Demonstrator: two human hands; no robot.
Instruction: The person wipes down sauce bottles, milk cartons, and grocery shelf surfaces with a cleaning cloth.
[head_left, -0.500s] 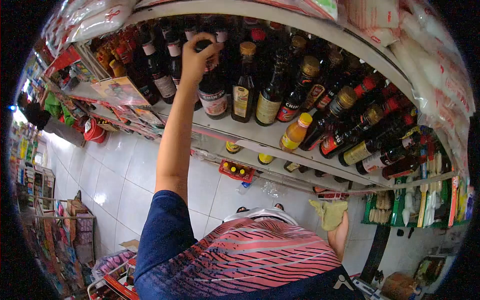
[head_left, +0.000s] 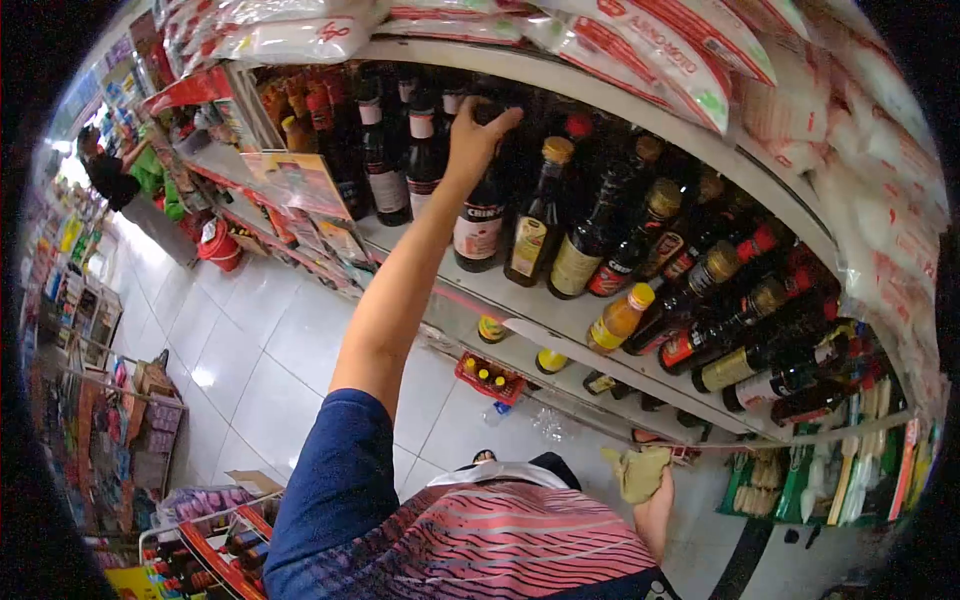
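Note:
My left hand (head_left: 476,145) reaches up to the shelf, its thumb and fingers curled around the top of a dark sauce bottle (head_left: 478,236) with a pale pink label. The bottle stands upright on the shelf, its cap partly hidden by the hand. Just right of it is a squarer dark bottle (head_left: 530,235) with a gold cap. Further left stand more dark bottles (head_left: 384,170) with pinkish neck bands. Low at my right side, a crumpled yellowish cloth (head_left: 640,473) is in my right hand (head_left: 656,503), clear of the shelf.
A small orange-yellow bottle (head_left: 620,318) stands at the shelf's front edge. White plastic packets (head_left: 650,60) hang over the upper shelf. Below are a red crate (head_left: 488,378) and tiled floor (head_left: 290,330). Another person (head_left: 125,185) stands far left near a red bucket (head_left: 220,247).
The view has swung, so the shelf appears further right and lower. My left hand stays at the same bottle's top. The cloth remains in my right hand.

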